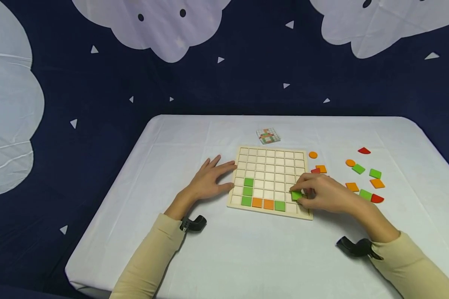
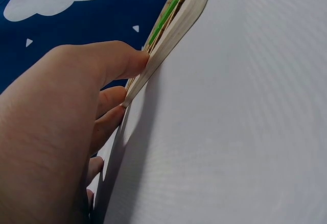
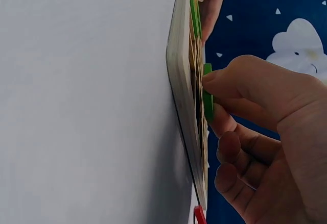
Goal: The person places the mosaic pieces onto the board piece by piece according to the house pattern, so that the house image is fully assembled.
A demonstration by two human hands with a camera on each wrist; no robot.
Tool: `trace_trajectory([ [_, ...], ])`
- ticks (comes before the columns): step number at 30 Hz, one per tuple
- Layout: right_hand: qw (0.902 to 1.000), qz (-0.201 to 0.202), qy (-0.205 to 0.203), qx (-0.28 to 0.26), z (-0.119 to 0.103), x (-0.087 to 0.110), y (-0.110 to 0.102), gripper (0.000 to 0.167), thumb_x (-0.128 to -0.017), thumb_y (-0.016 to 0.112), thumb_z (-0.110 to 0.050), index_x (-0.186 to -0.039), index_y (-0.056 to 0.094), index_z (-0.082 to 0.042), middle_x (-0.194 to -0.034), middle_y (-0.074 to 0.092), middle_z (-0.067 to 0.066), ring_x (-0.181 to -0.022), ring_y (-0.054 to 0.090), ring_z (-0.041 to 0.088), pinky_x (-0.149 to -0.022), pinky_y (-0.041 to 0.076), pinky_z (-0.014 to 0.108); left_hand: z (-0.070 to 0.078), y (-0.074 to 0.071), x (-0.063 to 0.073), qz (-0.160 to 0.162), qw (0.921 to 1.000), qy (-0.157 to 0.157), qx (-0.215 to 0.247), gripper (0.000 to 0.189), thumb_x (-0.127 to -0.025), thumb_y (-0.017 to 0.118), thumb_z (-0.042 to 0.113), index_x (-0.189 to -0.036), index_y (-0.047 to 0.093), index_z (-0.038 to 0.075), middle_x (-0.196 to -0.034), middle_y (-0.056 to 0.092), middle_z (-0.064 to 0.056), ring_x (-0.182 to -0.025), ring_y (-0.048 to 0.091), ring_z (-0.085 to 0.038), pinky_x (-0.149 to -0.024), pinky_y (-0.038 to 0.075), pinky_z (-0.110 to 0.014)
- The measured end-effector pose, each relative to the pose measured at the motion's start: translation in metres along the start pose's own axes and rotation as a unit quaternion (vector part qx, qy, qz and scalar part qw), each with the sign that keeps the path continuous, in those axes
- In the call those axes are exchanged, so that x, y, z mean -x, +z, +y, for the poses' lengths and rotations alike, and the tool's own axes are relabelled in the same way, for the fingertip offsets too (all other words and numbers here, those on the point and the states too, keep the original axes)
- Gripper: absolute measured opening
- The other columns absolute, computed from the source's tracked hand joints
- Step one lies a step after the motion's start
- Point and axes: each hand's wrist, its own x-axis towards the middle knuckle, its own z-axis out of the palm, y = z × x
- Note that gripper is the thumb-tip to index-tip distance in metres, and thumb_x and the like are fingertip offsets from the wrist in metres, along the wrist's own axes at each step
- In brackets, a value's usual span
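Note:
A wooden grid board (image 1: pixel 269 176) lies on the white table. Its lower left squares hold a column of green square tiles (image 1: pixel 247 191) and, along the bottom row, two orange tiles (image 1: pixel 262 203) and another green tile (image 1: pixel 280 206). My right hand (image 1: pixel 323 193) pinches a green square tile (image 1: pixel 296 195) between thumb and finger, close over the board's right side; the right wrist view shows that tile (image 3: pixel 208 94) held by its edges. My left hand (image 1: pixel 211 178) touches the board's left edge with thumb and fingertips, fingers spread; in the left wrist view the thumb meets the rim (image 2: pixel 176 40).
Right of the board lie loose orange, green and red pieces, among them an orange disc (image 1: pixel 313 155), a red quarter-round piece (image 1: pixel 364 150) and a green square (image 1: pixel 375 173). A small pattern card (image 1: pixel 268 136) sits behind the board. A dark cloud-print cloth (image 1: pixel 247 83) hangs behind the table.

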Motion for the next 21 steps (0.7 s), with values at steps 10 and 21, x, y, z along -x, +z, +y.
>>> trace_trajectory([
  [10, 0.9995, -0.022, -0.009, -0.019, -0.008, -0.008, 0.002, 0.03, -0.079, 0.073, -0.015, -0.109, 0.074, -0.021, -0.097, 0.059, -0.013, -0.074, 0.051, 0.009, -0.06, 0.042, 0.022, 0.001, 0.001, 0.0, 0.0, 1.0, -0.003, -0.003, 0.061, -0.089, 0.055, 0.054, -0.145, 0.044, 0.031, -0.15, 0.032, 0.018, -0.145, 0.01, -0.024, -0.116, 0.001, -0.044],
  [21, 0.9997, -0.007, -0.019, 0.013, -0.018, -0.021, 0.008, 0.028, -0.079, 0.074, -0.022, -0.107, 0.074, -0.023, -0.096, 0.057, -0.016, -0.074, 0.051, 0.008, -0.06, 0.043, 0.022, 0.0, 0.001, 0.001, -0.001, 1.0, -0.001, 0.0, 0.062, -0.09, 0.054, 0.055, -0.146, 0.043, 0.032, -0.151, 0.031, 0.018, -0.145, 0.009, -0.023, -0.116, -0.002, -0.043],
])
